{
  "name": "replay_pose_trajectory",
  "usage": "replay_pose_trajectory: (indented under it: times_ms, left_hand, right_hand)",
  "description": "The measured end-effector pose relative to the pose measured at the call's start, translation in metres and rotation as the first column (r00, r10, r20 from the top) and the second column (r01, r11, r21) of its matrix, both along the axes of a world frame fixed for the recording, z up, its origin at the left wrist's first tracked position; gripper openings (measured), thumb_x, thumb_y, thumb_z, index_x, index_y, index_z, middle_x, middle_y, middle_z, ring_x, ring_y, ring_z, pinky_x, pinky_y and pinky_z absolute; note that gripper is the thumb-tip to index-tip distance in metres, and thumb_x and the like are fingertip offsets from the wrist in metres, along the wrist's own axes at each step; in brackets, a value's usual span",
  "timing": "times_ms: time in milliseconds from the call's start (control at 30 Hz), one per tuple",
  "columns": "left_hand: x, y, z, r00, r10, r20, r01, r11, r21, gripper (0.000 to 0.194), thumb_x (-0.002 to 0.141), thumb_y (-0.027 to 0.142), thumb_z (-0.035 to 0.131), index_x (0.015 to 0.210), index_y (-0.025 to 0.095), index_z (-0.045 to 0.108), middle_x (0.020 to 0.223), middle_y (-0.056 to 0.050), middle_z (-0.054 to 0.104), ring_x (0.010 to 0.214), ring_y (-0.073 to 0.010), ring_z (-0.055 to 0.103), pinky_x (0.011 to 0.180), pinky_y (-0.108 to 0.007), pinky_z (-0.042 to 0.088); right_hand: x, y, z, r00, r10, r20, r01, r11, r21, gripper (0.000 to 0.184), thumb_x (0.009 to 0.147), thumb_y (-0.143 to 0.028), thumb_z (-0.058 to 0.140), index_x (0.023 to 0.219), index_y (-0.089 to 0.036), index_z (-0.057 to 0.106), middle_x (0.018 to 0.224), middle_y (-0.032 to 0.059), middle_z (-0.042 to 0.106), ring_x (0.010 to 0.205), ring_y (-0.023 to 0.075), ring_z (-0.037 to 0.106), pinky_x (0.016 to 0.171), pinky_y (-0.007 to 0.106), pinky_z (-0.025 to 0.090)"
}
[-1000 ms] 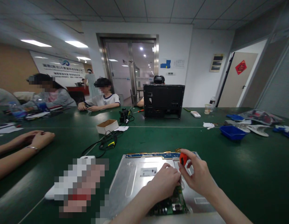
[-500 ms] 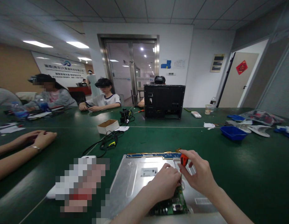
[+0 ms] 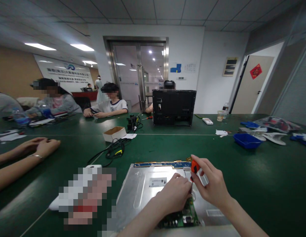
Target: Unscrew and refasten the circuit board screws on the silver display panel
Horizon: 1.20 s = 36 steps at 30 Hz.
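A screwdriver with an orange and black handle [image 3: 195, 167] stands nearly upright over a metal panel [image 3: 140, 194]. My right hand [image 3: 212, 182] pinches the handle between thumb and fingers. Curled beside the thin shaft, my left hand [image 3: 174, 192] has its fingertips closed at the lower end; the tip is hidden behind them. Under my left hand lies a green circuit board [image 3: 190, 214], partly covered by that hand and forearm. A narrow blue circuit strip [image 3: 158, 165] runs along the panel's far edge.
Black cables [image 3: 113, 151] and an open cardboard box [image 3: 114, 133] lie beyond the panel. A blue tray [image 3: 248, 140] sits at right, a black monitor casing [image 3: 174, 107] across the table. Another person's hands [image 3: 44, 148] rest at left. A blurred white object [image 3: 79, 189] lies nearer.
The screwdriver handle has turned slightly, and my right fingers have shifted a little on it. My left hand stays in place.
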<state>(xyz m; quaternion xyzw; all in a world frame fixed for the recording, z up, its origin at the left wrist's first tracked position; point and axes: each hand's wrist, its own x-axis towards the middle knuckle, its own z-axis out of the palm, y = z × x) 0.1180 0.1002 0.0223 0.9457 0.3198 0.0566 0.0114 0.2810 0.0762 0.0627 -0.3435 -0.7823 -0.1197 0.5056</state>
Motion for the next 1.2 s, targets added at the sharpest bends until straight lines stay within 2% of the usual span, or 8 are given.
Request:
replay_pose_trajectory:
  times_ms: [467,733,933,1200]
  left_hand:
    - [-0.0002,0.0017,-0.0047,1.000,-0.015,-0.012,0.015,1.000,0.019,0.011,0.095,0.022,0.061,0.100,0.013,0.065,0.101,-0.011,0.073,0.095,-0.0271,0.068,0.096,-0.041,0.044]
    - [0.0001,-0.0003,0.0001,1.000,-0.003,-0.011,0.003,1.000,0.000,0.013,0.096,0.022,0.059,0.104,0.013,0.065,0.104,-0.010,0.072,0.098,-0.0269,0.068,0.095,-0.040,0.044]
    - [-0.0006,-0.0008,0.0022,1.000,-0.008,-0.016,0.007,1.000,-0.015,0.011,0.094,0.018,0.059,0.101,0.013,0.065,0.103,-0.010,0.072,0.098,-0.0261,0.067,0.094,-0.039,0.044]
    - [-0.0020,-0.0014,0.0018,1.000,-0.011,0.002,0.011,1.000,-0.026,0.010,0.095,0.018,0.058,0.101,0.013,0.065,0.106,-0.009,0.072,0.102,-0.0274,0.067,0.094,-0.041,0.044]
  right_hand:
    - [-0.0007,-0.0014,0.0018,1.000,0.004,0.001,-0.004,1.000,0.009,0.043,0.094,-0.015,0.052,0.136,-0.020,0.051,0.092,0.0065,0.067,0.062,0.0149,0.063,0.053,0.025,0.054]
    - [0.0001,0.0001,-0.0005,0.999,-0.027,0.018,0.027,1.000,-0.013,0.042,0.094,-0.015,0.052,0.136,-0.020,0.050,0.095,0.0077,0.068,0.061,0.0144,0.062,0.052,0.025,0.052]
    - [0.0011,0.0021,-0.0044,1.000,-0.022,0.022,0.022,1.000,-0.012,0.036,0.096,-0.019,0.051,0.132,-0.017,0.051,0.084,0.0047,0.067,0.061,0.0157,0.062,0.053,0.026,0.052]
    - [0.0005,0.0039,-0.0069,0.999,-0.028,-0.020,0.027,0.999,-0.037,0.031,0.097,-0.022,0.053,0.127,-0.019,0.053,0.082,0.0037,0.068,0.058,0.0145,0.063,0.050,0.024,0.053]
